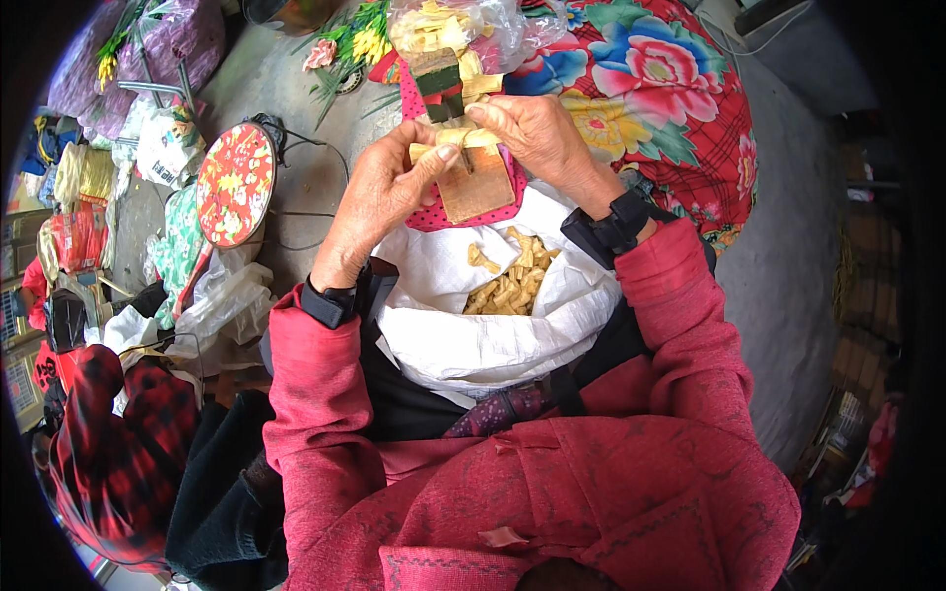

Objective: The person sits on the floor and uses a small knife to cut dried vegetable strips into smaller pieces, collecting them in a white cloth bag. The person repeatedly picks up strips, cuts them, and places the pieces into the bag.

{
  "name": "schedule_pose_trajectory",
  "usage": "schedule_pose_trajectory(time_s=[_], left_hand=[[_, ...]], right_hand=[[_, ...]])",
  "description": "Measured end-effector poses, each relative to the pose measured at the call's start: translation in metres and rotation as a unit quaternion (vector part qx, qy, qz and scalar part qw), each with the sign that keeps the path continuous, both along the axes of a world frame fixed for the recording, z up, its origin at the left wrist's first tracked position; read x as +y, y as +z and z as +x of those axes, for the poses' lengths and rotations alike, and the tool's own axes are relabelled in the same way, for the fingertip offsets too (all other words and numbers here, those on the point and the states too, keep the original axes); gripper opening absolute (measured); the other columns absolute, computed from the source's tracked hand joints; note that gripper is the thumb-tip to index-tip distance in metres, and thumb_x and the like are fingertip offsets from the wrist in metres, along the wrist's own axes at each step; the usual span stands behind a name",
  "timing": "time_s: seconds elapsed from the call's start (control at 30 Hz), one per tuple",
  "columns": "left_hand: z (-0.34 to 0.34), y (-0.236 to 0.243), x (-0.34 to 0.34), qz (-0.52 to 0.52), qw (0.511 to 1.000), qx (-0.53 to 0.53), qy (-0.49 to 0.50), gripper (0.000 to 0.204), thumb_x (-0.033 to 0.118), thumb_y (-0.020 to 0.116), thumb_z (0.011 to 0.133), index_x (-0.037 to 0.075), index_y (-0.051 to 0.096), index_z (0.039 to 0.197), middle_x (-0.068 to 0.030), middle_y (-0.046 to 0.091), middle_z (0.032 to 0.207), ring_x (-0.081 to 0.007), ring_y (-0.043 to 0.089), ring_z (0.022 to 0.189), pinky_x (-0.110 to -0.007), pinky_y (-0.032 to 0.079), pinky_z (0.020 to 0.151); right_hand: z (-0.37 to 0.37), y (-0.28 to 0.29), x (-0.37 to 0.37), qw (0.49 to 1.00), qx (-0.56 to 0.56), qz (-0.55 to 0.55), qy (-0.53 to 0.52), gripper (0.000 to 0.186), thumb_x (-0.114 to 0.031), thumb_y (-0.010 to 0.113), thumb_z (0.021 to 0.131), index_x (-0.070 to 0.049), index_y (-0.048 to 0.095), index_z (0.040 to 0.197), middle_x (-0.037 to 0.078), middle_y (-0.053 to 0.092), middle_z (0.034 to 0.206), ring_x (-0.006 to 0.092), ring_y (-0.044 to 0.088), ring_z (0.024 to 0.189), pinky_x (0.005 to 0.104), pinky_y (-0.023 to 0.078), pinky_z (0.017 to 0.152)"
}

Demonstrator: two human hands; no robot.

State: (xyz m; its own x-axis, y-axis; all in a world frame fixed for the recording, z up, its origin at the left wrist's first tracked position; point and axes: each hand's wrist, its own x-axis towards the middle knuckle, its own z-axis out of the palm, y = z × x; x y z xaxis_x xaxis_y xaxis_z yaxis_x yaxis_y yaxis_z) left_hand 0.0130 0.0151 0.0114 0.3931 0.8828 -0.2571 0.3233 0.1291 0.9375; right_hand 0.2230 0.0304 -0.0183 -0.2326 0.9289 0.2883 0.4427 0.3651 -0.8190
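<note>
My left hand (384,182) pinches the left end of a pale yellow, flat strip (455,138) between thumb and fingers. The fingers of my right hand (542,138) are closed at the strip's other end, partly hiding it. The strip lies across the top of a small wooden board (478,192), with a thin dark upright piece at its middle. Beyond it stands a dark green block (439,81). Pink dotted cloth (463,217) shows beneath the board. In my lap, an open white sack (463,345) holds several yellow, knotted-looking pieces (512,281).
More yellow strips (429,28) sit in clear plastic at the far side. A large flowered red cloth bundle (680,108) stands at the right. To the left are a round floral stool (236,185), plastic bags (232,300) and a person in red-black checks (123,443).
</note>
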Motion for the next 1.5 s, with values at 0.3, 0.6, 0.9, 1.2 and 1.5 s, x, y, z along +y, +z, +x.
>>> schedule_pose_trajectory(time_s=[0.3, 0.6, 0.9, 1.2, 1.5], left_hand=[[0.009, -0.014, 0.0, 0.001, 0.982, -0.189, -0.017, 0.012, 0.001, 0.064, 0.088, 0.003, 0.055, 0.096, 0.0013, 0.058, 0.082, -0.0051, 0.053, 0.076, -0.02, 0.043, 0.068], [0.004, -0.001, -0.008, 0.161, 0.974, -0.162, 0.011, 0.013, -0.005, 0.063, 0.084, 0.003, 0.054, 0.08, 0.0027, 0.056, 0.078, -0.004, 0.051, 0.073, -0.019, 0.041, 0.068], [-0.002, -0.014, 0.005, 0.184, 0.971, -0.116, 0.101, 0.01, 0.001, 0.064, 0.088, 0.003, 0.055, 0.089, 0.0021, 0.058, 0.078, -0.0052, 0.052, 0.07, -0.019, 0.043, 0.065], [0.01, -0.008, 0.0, -0.008, 0.978, -0.208, -0.01, 0.023, 0.012, 0.058, 0.094, -0.002, 0.056, 0.113, -0.0019, 0.066, 0.088, -0.0078, 0.061, 0.085, -0.021, 0.048, 0.078], [0.006, -0.012, 0.009, -0.059, 0.968, -0.235, 0.06, 0.021, 0.018, 0.055, 0.095, -0.001, 0.06, 0.103, 0.0032, 0.057, 0.078, -0.0011, 0.038, 0.059, -0.018, 0.03, 0.052]], right_hand=[[-0.008, 0.002, -0.004, 0.994, -0.096, 0.043, 0.012, 0.041, -0.042, 0.06, 0.09, -0.006, 0.064, 0.071, 0.017, 0.056, 0.058, 0.0376, 0.058, 0.056, 0.0435, 0.044, 0.05], [0.001, 0.008, 0.004, 0.999, 0.017, -0.027, -0.026, 0.041, -0.038, 0.06, 0.092, -0.001, 0.063, 0.074, 0.01, 0.057, 0.057, 0.0207, 0.052, 0.05, 0.036, 0.043, 0.052], [0.025, 0.026, 0.006, 0.834, 0.368, -0.326, 0.249, 0.041, -0.041, 0.053, 0.097, -0.006, 0.049, 0.075, -0.006, 0.039, 0.056, 0.0015, 0.035, 0.045, 0.0172, 0.029, 0.041], [-0.013, 0.011, -0.008, 0.969, 0.16, -0.041, 0.186, 0.035, -0.022, 0.053, 0.097, -0.005, 0.054, 0.128, 0.002, 0.064, 0.078, 0.0148, 0.06, 0.057, 0.0301, 0.048, 0.054], [-0.011, 0.005, -0.008, 0.981, 0.024, 0.111, 0.156, 0.024, -0.016, 0.062, 0.089, -0.005, 0.061, 0.111, 0.011, 0.067, 0.078, 0.0255, 0.067, 0.071, 0.0343, 0.052, 0.065]])
